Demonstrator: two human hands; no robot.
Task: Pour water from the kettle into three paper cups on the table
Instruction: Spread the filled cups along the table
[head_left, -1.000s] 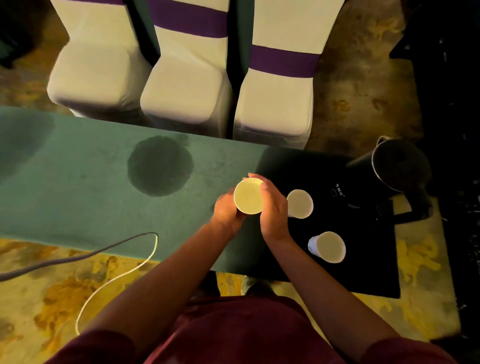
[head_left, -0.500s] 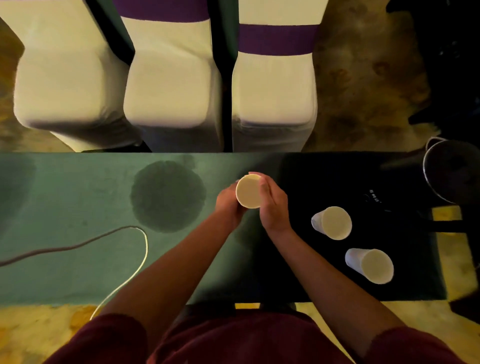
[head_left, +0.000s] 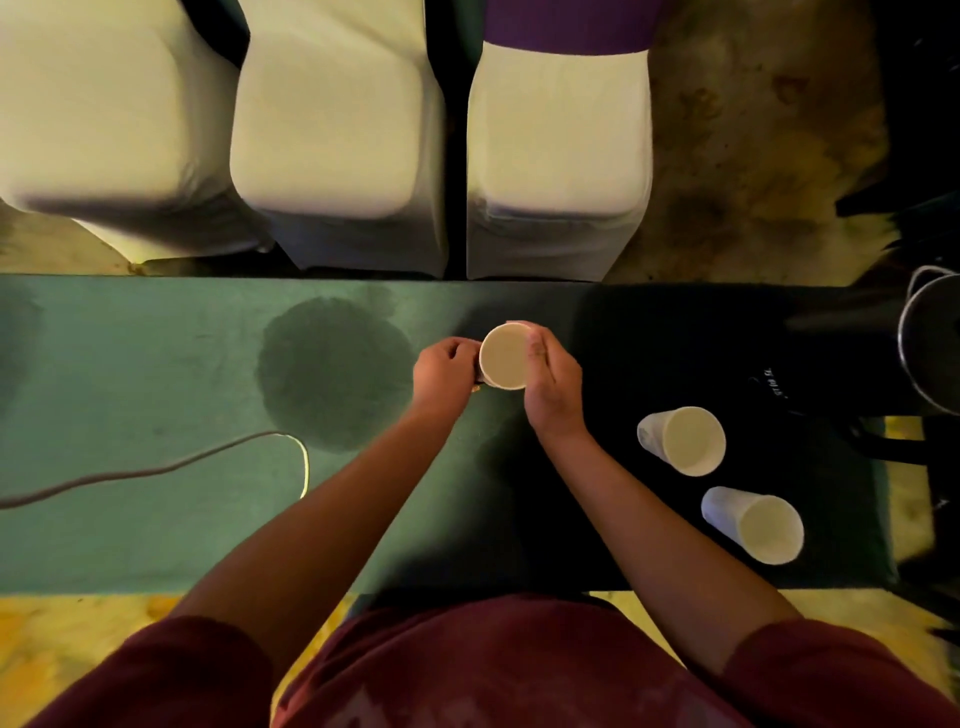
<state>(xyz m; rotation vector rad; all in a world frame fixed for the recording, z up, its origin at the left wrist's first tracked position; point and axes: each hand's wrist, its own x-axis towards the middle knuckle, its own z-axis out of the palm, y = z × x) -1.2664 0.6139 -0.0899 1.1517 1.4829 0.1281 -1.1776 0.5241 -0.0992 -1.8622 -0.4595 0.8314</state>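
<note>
Both my hands hold a white paper cup (head_left: 503, 356) above the middle of the green table (head_left: 130, 364). My left hand (head_left: 445, 370) grips its left side and my right hand (head_left: 553, 379) wraps its right side. Whether more cups are stacked under it I cannot tell. Two other paper cups stand upright on the dark right part of the table, one further back (head_left: 685, 440) and one nearer me (head_left: 759, 526). The dark kettle (head_left: 932, 343) with a metal rim sits at the far right edge, partly cut off.
A round dark wet patch (head_left: 332, 371) marks the cloth left of my hands. A pale cable (head_left: 156, 470) curls over the left of the table. Three white-covered chairs (head_left: 337, 130) stand close against the far edge. Patterned carpet lies beyond the table's right end.
The view has tilted and shifted left, so the cups and kettle sit further right in frame. My hands keep hold of the cup in much the same place over the table.
</note>
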